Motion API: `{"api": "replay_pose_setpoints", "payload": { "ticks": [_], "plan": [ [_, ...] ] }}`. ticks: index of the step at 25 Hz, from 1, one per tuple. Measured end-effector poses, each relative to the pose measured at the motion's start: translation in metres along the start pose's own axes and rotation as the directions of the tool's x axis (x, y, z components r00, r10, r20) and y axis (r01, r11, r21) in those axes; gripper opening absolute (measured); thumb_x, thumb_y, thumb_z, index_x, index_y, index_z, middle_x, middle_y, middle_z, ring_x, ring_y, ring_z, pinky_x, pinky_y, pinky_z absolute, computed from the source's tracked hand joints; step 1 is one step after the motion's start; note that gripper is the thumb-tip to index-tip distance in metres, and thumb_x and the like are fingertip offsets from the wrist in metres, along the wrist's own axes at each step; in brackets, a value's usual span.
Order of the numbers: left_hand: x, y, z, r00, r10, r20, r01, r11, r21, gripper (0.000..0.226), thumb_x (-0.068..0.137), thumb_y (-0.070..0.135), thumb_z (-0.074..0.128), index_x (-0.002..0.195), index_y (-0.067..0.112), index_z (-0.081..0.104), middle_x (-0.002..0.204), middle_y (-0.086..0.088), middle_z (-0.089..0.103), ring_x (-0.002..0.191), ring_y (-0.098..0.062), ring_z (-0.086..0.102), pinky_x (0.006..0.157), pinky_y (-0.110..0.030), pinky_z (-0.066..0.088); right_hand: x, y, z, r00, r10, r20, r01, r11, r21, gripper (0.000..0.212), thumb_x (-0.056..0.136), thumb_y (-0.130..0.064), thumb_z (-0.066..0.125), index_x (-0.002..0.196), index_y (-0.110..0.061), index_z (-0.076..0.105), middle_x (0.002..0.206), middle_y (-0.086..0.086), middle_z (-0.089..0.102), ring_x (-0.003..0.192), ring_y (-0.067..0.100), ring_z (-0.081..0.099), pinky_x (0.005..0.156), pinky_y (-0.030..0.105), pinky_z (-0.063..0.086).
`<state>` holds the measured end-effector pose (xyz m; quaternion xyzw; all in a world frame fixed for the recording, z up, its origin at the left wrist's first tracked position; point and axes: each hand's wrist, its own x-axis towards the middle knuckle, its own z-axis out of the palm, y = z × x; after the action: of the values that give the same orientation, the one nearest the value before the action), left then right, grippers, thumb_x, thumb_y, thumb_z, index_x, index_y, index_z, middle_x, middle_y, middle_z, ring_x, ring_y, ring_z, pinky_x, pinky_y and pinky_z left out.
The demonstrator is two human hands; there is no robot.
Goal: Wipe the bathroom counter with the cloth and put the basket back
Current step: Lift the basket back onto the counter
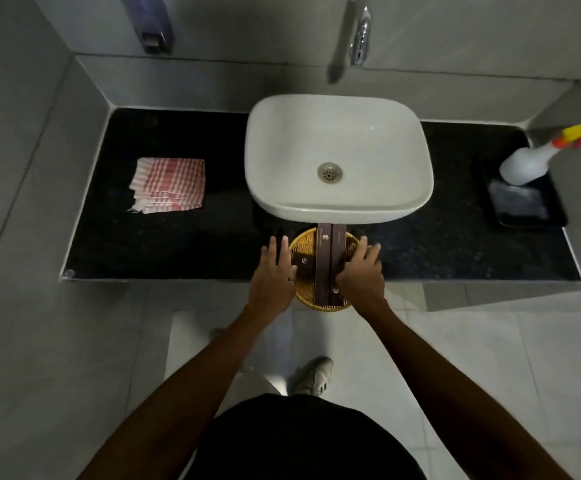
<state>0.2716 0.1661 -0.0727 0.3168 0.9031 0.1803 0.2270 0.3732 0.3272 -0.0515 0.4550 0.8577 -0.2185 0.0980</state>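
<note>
A round wicker basket [304,242] with long dark brown boxes [330,258] in it is at the front edge of the black counter [178,244], just before the sink, and overlaps the edge toward me. My left hand [273,271] presses its left side with fingers stretched forward. My right hand [363,271] grips its right rim. A folded red-and-white checked cloth [169,185] lies on the counter to the left of the sink, away from both hands.
A white basin [337,206] stands mid-counter under a chrome faucet [358,36]. At the right end a white spray bottle [528,164] stands on a black tray [528,209]. A soap dispenser [150,26] hangs on the back wall. Walls close both counter ends.
</note>
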Motion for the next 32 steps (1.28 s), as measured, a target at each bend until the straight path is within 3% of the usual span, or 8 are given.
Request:
{"api": "replay_pose_setpoints", "payload": {
  "ticks": [3,7,11,15,18,23,28,32],
  "plan": [
    [-0.003,0.003,-0.008,0.990,-0.124,0.066,0.136,0.962,-0.236,0.069,0.109,0.021,0.042,0.166,0.017,0.005,0.171,-0.012,0.025,0.140,-0.036,0.052,0.103,-0.044,0.050,0.002,0.004,-0.004,0.995,0.023,0.093,-0.036,0.989,0.142,0.091,0.088,-0.004,0.072,0.162,-0.008,0.019,0.155,0.025,0.041,0.131,0.045,0.056,0.103,0.054,0.054],
    [-0.021,-0.034,-0.046,0.960,-0.277,0.035,0.274,0.910,-0.311,0.080,0.103,0.017,0.054,0.166,0.019,0.005,0.169,-0.011,0.030,0.147,-0.032,0.045,0.114,-0.051,0.046,-0.004,-0.041,0.017,0.991,-0.049,0.121,0.020,0.972,0.235,0.082,0.084,-0.008,0.078,0.154,-0.011,0.035,0.143,0.018,0.053,0.127,0.038,0.060,0.098,0.050,0.057],
    [0.002,-0.191,-0.142,0.913,-0.402,-0.066,0.364,0.878,-0.309,0.094,0.095,0.038,0.069,0.166,0.017,0.011,0.166,-0.009,0.037,0.147,-0.029,0.046,0.115,-0.051,0.041,-0.001,-0.214,0.060,0.964,-0.205,0.171,0.124,0.911,0.393,0.058,0.085,-0.023,0.075,0.136,-0.022,0.049,0.131,0.008,0.058,0.111,0.028,0.067,0.087,0.044,0.063],
    [0.001,-0.229,-0.166,0.898,-0.436,-0.067,0.403,0.873,-0.275,0.081,0.098,0.023,0.062,0.165,0.014,0.017,0.161,-0.014,0.045,0.144,-0.034,0.049,0.116,-0.055,0.042,-0.015,-0.255,0.080,0.948,-0.257,0.189,0.153,0.886,0.438,0.058,0.083,-0.017,0.074,0.136,-0.016,0.050,0.130,0.012,0.058,0.116,0.035,0.065,0.095,0.049,0.059],
    [0.006,-0.255,-0.174,0.899,-0.420,-0.120,0.377,0.885,-0.275,0.077,0.095,-0.001,0.055,0.164,0.012,0.023,0.155,-0.019,0.051,0.138,-0.037,0.053,0.110,-0.049,0.045,-0.026,-0.275,0.092,0.942,-0.246,0.230,0.118,0.881,0.457,0.067,0.084,-0.026,0.072,0.144,-0.013,0.044,0.134,0.015,0.054,0.121,0.040,0.061,0.101,0.053,0.055],
    [0.034,-0.309,-0.188,0.914,-0.391,-0.107,0.346,0.889,-0.299,0.081,0.091,-0.006,0.059,0.163,0.013,0.026,0.148,-0.021,0.057,0.129,-0.037,0.060,0.095,-0.036,0.045,-0.010,-0.321,0.112,0.946,-0.206,0.249,0.089,0.907,0.412,0.075,0.084,-0.034,0.066,0.150,-0.015,0.037,0.139,0.016,0.050,0.122,0.040,0.058,0.098,0.049,0.050],
    [0.076,-0.327,-0.208,0.887,-0.426,-0.179,0.340,0.863,-0.374,0.064,0.105,0.032,0.052,0.162,0.017,0.027,0.163,-0.016,0.039,0.148,-0.037,0.041,0.117,-0.051,0.039,0.036,-0.337,0.103,0.983,-0.104,0.151,0.027,0.897,0.442,0.054,0.095,-0.028,0.061,0.145,-0.012,0.047,0.137,0.014,0.055,0.122,0.034,0.059,0.096,0.041,0.051],
    [0.162,-0.323,-0.234,0.842,-0.537,-0.052,0.435,0.733,-0.522,0.073,0.101,0.047,0.056,0.161,0.014,0.029,0.164,-0.015,0.037,0.147,-0.037,0.042,0.115,-0.048,0.044,0.114,-0.374,0.093,0.971,0.055,0.233,-0.180,0.809,0.559,0.028,0.099,-0.038,0.060,0.106,-0.012,0.063,0.097,0.003,0.064,0.078,0.016,0.062,0.061,0.025,0.048]
  ]
}}
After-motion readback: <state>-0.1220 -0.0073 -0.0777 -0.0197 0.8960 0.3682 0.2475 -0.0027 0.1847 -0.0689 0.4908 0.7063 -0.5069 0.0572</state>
